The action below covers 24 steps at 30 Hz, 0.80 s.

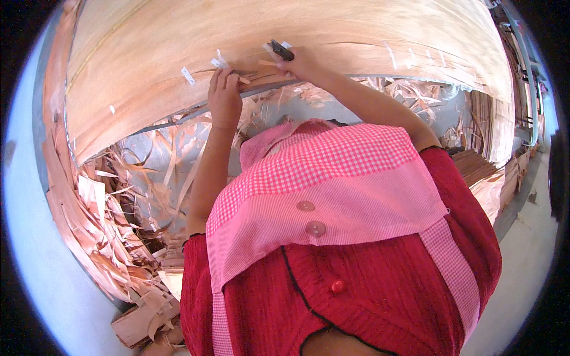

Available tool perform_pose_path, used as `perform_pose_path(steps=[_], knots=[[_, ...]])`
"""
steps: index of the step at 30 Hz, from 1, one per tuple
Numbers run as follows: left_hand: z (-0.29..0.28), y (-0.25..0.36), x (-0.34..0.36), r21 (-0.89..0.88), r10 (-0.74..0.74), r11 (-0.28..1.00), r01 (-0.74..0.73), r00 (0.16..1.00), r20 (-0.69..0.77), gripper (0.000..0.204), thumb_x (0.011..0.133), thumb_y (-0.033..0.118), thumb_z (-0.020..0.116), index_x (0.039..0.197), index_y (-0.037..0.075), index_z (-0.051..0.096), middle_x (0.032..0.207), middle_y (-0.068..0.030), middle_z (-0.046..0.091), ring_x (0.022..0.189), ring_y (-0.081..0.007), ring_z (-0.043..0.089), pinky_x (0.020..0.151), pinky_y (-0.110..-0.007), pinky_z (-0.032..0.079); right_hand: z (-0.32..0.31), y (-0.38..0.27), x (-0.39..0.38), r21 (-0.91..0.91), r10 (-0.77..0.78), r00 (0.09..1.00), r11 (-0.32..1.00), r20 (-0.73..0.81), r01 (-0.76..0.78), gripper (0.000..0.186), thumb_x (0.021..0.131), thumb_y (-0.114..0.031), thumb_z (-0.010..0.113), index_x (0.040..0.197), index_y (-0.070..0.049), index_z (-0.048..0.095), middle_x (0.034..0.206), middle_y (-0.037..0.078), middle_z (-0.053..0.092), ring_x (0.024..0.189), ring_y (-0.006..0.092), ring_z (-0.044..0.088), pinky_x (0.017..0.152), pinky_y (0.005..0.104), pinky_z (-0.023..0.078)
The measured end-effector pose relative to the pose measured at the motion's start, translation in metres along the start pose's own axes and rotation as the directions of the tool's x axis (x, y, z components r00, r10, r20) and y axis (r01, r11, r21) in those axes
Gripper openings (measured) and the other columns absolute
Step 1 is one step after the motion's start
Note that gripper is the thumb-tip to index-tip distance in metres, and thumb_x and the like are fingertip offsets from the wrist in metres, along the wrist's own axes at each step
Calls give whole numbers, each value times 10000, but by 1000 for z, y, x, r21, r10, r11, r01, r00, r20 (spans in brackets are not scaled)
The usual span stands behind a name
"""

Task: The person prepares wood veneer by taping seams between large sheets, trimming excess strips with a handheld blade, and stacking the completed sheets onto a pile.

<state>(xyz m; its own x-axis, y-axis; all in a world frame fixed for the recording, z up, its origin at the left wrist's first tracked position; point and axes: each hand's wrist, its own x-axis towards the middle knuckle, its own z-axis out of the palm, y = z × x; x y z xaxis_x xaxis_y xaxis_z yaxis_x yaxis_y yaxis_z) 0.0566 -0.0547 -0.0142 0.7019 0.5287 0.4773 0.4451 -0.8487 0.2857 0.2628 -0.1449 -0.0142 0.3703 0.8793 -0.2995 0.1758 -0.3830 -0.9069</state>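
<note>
A broad, pale wood veneer sheet (332,24) lies across the bench in front of me, and its near edge looks torn and uneven. My left hand (225,98) rests on that edge, fingers slightly bent and laid over the wood; its thumb is partly hidden. My right hand (300,64) is closed around a short black tool (282,50), perhaps a knife; its working end is too blurred to make out. A narrow veneer strip (267,63) sits by the right fingertips. Small white tape pieces (188,76) stick to the sheet around both hands.
Curled veneer scraps (107,219) are heaped below and left of the bench. Stacked veneer sheets (484,121) stand at the right, near a metal frame (525,77). More shavings (409,89) hang under the sheet's near edge. A pale wall (27,237) runs along the left.
</note>
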Motion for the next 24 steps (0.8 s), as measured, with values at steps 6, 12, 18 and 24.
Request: perform_pose_path(steps=[6,12,18,24], knots=[[-1,5,1,14,-4,1000,5,996,-87,236,711,31,516,942,74,545,1064,-78,529,1052,-305,464,864,-369,405,-6,-45,24,-399,-180,958,913,-224,78,315,757,-228,607,1021,-73,533,666,79,593,589,214,573,550,332,458],[4,-1,-14,-3,-7,1000,7,1000,22,283,723,36,502,997,82,553,1091,-72,522,1082,-265,454,918,-419,352,13,-64,0,-646,-138,986,762,-97,43,297,820,-232,493,1056,-53,471,802,190,580,791,340,572,669,420,450],[9,3,-14,-29,-24,999,22,999,-46,294,710,6,503,985,88,571,1090,-94,524,1070,-279,466,921,-449,349,35,-34,-10,-713,-232,949,627,214,314,252,819,-209,444,977,-15,481,854,200,594,769,348,592,662,441,462],[10,1,-17,-31,-39,999,37,997,-66,316,700,-2,502,1000,75,566,1076,-112,518,1048,-299,470,909,-444,355,49,-49,-4,-785,-275,927,501,255,365,221,816,-190,440,948,-19,491,872,192,597,802,334,597,666,430,473]])
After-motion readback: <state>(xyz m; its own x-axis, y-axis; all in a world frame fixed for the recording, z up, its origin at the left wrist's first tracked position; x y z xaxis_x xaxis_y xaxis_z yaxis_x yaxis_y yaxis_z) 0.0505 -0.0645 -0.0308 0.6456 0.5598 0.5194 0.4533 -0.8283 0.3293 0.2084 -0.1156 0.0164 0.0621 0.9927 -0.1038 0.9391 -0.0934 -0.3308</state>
